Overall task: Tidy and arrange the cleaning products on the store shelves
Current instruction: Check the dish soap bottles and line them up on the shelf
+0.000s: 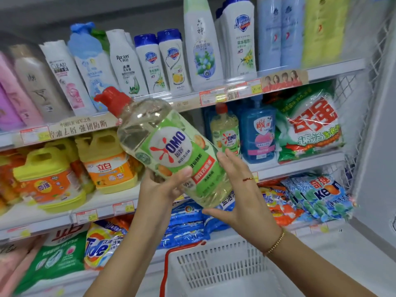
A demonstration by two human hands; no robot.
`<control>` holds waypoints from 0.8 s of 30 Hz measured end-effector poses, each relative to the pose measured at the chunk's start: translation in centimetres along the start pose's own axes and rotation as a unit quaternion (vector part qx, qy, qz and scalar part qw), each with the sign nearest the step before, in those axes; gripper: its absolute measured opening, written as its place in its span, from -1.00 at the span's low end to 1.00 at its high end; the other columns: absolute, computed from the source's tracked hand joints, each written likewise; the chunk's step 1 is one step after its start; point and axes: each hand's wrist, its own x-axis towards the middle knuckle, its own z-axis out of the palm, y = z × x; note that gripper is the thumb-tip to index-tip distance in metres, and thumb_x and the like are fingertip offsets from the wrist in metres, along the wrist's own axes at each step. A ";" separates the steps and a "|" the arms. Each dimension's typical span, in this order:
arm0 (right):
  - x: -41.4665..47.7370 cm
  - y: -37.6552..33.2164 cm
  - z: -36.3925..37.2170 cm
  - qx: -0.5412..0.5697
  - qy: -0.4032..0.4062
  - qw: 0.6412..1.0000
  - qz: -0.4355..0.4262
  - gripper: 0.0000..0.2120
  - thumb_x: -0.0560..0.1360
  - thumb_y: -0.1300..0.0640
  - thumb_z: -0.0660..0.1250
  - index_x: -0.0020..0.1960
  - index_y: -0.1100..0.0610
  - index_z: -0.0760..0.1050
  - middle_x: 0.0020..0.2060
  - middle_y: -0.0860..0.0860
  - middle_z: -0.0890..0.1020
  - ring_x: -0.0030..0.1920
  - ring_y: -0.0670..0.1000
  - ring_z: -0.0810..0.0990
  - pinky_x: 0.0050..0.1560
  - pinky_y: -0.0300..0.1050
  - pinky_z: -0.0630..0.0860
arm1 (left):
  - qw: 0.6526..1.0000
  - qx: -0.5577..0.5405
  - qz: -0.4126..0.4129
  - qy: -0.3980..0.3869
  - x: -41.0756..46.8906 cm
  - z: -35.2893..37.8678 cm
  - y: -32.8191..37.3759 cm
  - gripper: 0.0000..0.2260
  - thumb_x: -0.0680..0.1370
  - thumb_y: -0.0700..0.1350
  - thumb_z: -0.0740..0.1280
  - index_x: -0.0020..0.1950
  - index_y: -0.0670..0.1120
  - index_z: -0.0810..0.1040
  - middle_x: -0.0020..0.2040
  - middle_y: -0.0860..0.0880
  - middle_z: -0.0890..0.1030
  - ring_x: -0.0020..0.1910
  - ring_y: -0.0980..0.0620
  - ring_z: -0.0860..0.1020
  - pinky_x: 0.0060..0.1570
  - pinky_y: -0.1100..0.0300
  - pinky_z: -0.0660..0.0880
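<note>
**Item:** dish soap bottle (169, 146). It is clear with pale yellow liquid, a green label and a red pump cap (111, 99).

**Position:** held in the air between both hands. It is tilted, with the cap up and to the left and the base down and to the right.

**Left hand** (162, 185): wrapped round the lower body from underneath, thumb curled over the front of the label.

**Right hand** (242, 196): fingers straight and spread, lying along the bottle's right side near the base, thumb stretched out below. There is a beaded bracelet (275, 243) at the wrist.

**Just beyond the right fingertips, on the shelf:** a second soap bottle (227, 133) stands upright. A blue bottle (257, 133) stands beside it, then a green and white powder bag (310, 125).

**Left of the left hand:** yellow jugs (107, 161) with orange labels.

**Above both hands:** a row of shampoo bottles (150, 61).

**Below the hands:** a white basket (214, 264), with blue bags (188, 221) on the shelf behind it.
</note>
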 end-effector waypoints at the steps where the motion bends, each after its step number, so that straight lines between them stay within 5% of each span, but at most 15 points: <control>1: 0.2 -0.1 0.4 0.002 0.019 1.000 -0.003 0.06 0.25 -0.08 0.54 0.50 -0.27 -0.10 0.50 -0.05 0.09 0.50 -0.10 0.08 0.41 -0.21 0.18 | 1.000 -0.012 -0.003 0.010 0.0 0.0 0.2 -0.27 0.07 -0.04 0.62 0.21 -0.03 0.48 0.06 0.01 0.68 0.05 0.01 0.65 -0.13 0.11 0.61; 8: 1.8 -1.7 1.7 -0.028 0.113 0.992 -0.053 -0.08 0.28 0.00 0.53 0.48 -0.05 0.08 0.46 0.14 0.12 0.48 0.20 0.18 0.25 0.20 0.47 | 0.998 -0.058 -0.005 0.026 0.5 -0.2 1.1 -0.17 -0.05 0.15 0.67 0.17 0.01 0.52 0.06 0.01 0.68 0.03 0.03 0.66 -0.15 0.09 0.61; 11: 2.5 -1.9 1.4 -0.040 0.133 0.987 -0.082 -0.11 0.26 -0.01 0.54 0.46 -0.04 0.16 0.41 0.15 0.20 0.43 0.18 0.28 0.24 0.13 0.49 | 0.995 -0.096 -0.003 0.016 1.1 -0.6 1.3 -0.11 -0.04 0.15 0.68 0.23 -0.02 0.50 0.13 -0.03 0.66 0.07 0.01 0.65 -0.14 0.08 0.61; 13: 2.8 -2.0 1.4 -0.020 0.140 0.988 -0.069 -0.11 0.24 -0.07 0.53 0.46 -0.07 0.17 0.40 0.13 0.24 0.41 -0.01 0.31 0.28 -0.13 0.47 | 0.992 -0.122 0.001 -0.010 1.5 -0.9 1.3 -0.05 -0.01 0.13 0.68 0.33 -0.07 0.45 0.17 -0.05 0.64 0.11 -0.01 0.63 -0.13 0.12 0.61; 16: 3.0 -2.4 2.0 0.059 0.115 0.991 -0.015 -0.10 0.20 -0.09 0.55 0.45 -0.13 0.20 0.37 0.08 0.31 0.31 -0.31 0.30 0.19 -0.50 0.33 | 0.990 -0.137 0.010 -0.038 2.0 -1.0 1.0 -0.05 0.02 0.10 0.68 0.34 -0.07 0.42 0.13 -0.03 0.66 0.09 0.01 0.64 -0.12 0.16 0.60; 21: 3.6 -1.8 2.0 0.298 0.050 0.949 0.087 -0.20 0.18 -0.08 0.54 0.37 -0.23 0.32 0.25 -0.27 0.44 0.26 -0.21 0.45 0.18 -0.28 0.47 | 0.986 -0.156 -0.007 -0.052 3.0 -1.6 -0.4 -0.10 0.10 0.05 0.67 0.38 0.01 0.39 0.20 0.00 0.62 0.17 -0.01 0.60 0.01 0.12 0.57; 24: 4.1 -0.7 1.4 0.416 0.008 0.898 0.142 -0.25 0.14 -0.17 0.55 0.29 -0.22 0.39 0.21 -0.21 0.51 0.21 -0.13 0.53 0.05 -0.24 0.53 | 0.983 -0.175 -0.035 -0.041 3.4 -2.2 -1.0 -0.05 0.08 0.00 0.69 0.40 -0.01 0.38 0.16 -0.02 0.64 0.08 0.02 0.63 -0.03 0.18 0.58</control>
